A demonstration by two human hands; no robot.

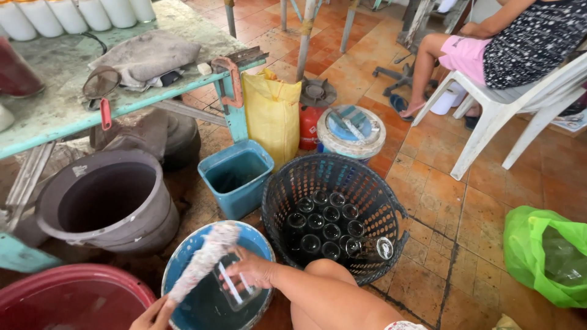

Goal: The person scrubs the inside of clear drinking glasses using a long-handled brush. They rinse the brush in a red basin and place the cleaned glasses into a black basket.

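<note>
Clear glass jar pinched by right hand, left hand fingers wrapped rnd brush.

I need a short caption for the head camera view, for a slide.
Right hand holds a clear glass over a blue basin; left hand grips a brush.

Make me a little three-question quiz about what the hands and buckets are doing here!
1. True or false: the right hand holds a clear glass over the blue bucket.
2. What does the left hand grip? A) brush B) spoon C) knife
3. Where do the other washed-looking glasses stand?

Key: 1 true. 2 A, a long brush. 3 Upright inside the black basket.
</note>
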